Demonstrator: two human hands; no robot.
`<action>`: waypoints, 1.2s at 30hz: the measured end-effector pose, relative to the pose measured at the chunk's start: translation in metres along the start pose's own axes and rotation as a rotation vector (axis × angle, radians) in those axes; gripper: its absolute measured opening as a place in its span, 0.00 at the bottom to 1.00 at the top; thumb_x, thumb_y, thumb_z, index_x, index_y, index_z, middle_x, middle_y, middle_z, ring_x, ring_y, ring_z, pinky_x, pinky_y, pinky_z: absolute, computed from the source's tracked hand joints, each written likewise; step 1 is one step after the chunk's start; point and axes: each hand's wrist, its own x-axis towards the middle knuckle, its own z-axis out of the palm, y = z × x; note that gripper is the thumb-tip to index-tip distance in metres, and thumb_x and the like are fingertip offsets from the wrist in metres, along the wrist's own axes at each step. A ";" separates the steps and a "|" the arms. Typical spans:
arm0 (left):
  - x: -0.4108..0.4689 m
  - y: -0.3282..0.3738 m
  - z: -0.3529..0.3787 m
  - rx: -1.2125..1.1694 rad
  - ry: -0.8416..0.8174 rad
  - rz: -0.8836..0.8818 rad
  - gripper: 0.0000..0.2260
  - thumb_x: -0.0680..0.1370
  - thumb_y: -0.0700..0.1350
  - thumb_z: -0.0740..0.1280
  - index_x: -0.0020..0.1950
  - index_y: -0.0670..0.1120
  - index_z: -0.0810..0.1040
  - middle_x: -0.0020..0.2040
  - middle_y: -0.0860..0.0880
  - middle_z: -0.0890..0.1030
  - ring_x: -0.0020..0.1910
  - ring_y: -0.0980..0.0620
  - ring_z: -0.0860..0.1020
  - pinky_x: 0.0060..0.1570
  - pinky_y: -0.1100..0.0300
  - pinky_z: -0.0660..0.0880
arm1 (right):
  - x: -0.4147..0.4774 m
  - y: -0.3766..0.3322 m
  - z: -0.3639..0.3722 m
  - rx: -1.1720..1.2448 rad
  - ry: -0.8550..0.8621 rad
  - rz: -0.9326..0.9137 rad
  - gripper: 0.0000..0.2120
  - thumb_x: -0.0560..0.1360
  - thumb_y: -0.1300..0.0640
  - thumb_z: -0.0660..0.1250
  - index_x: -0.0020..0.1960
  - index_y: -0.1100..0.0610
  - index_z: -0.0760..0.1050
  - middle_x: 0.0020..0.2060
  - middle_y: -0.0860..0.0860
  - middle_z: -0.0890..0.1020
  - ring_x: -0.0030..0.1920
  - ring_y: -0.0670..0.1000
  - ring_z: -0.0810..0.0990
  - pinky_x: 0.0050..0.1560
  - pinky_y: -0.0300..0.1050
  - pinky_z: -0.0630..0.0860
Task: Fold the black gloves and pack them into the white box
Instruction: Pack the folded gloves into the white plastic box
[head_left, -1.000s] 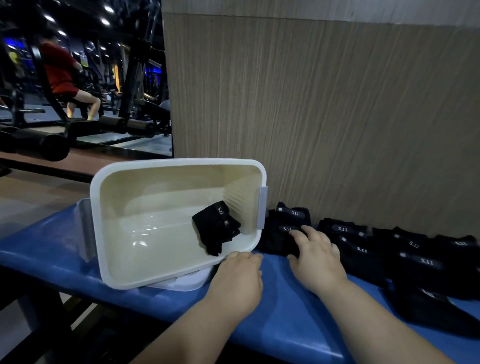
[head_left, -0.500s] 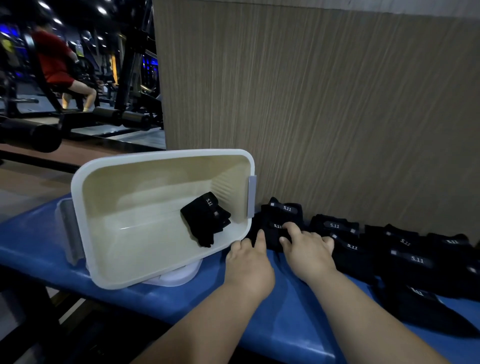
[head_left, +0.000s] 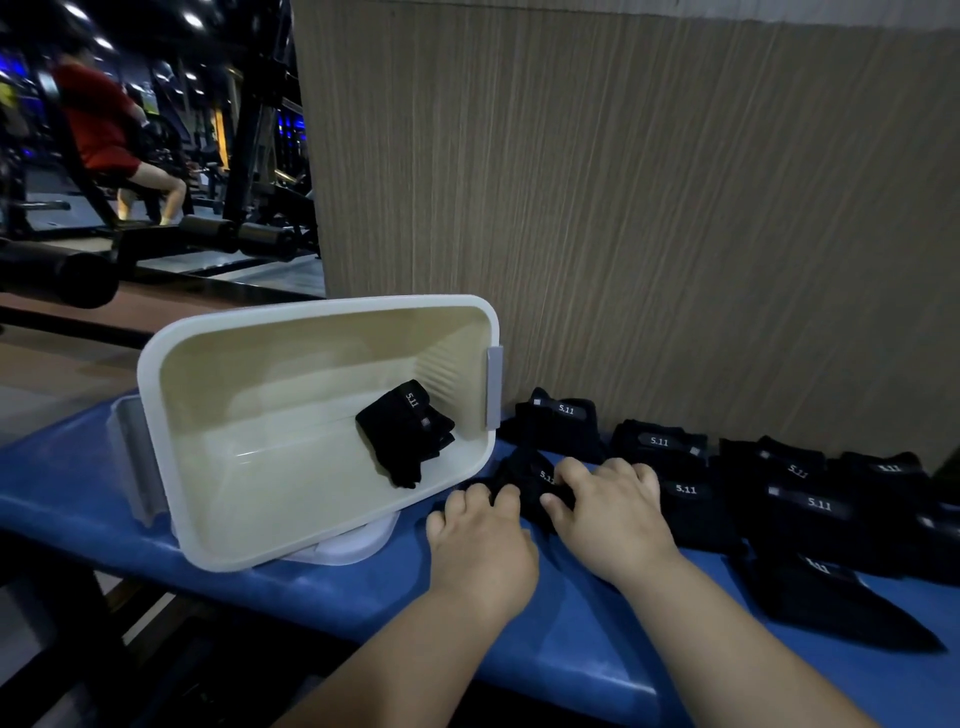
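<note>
One black glove (head_left: 530, 480) lies on the blue bench (head_left: 587, 639) just right of the white box (head_left: 322, 306) — left hand (head_left: 480, 540) and right hand (head_left: 608, 514) both curl their fingers onto it, gripping it. Inside the tilted box rests a folded glove (head_left: 405, 434); more gloves (head_left: 815, 504) line the bench by the wooden panel (head_left: 623, 208).

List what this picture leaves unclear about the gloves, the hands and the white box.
Head view: how far the black glove is folded; the left hand and right hand cover it.
Head view: how many gloves the dark row holds; they overlap and the right edge cuts them.
Head view: what the white piece under the white box is; the box hides most of it.
</note>
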 end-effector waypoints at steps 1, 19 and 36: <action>-0.003 -0.001 -0.001 -0.012 0.001 -0.004 0.21 0.82 0.52 0.54 0.74 0.53 0.59 0.68 0.50 0.65 0.67 0.48 0.62 0.66 0.51 0.57 | -0.001 0.001 -0.001 0.015 -0.017 -0.005 0.16 0.79 0.39 0.53 0.60 0.46 0.70 0.46 0.46 0.79 0.58 0.50 0.70 0.64 0.48 0.58; -0.025 -0.029 -0.029 -0.481 -0.136 -0.173 0.17 0.76 0.55 0.67 0.59 0.50 0.66 0.53 0.52 0.75 0.53 0.51 0.76 0.56 0.54 0.74 | -0.039 -0.014 -0.019 0.273 -0.058 -0.074 0.13 0.76 0.44 0.63 0.55 0.46 0.62 0.49 0.44 0.77 0.53 0.48 0.76 0.61 0.45 0.62; -0.020 -0.045 -0.040 -0.561 -0.158 -0.082 0.04 0.76 0.47 0.65 0.49 0.51 0.72 0.49 0.47 0.79 0.46 0.48 0.80 0.47 0.51 0.78 | -0.044 -0.022 -0.020 0.438 -0.257 -0.099 0.12 0.72 0.40 0.66 0.45 0.40 0.63 0.43 0.44 0.75 0.45 0.45 0.73 0.39 0.35 0.65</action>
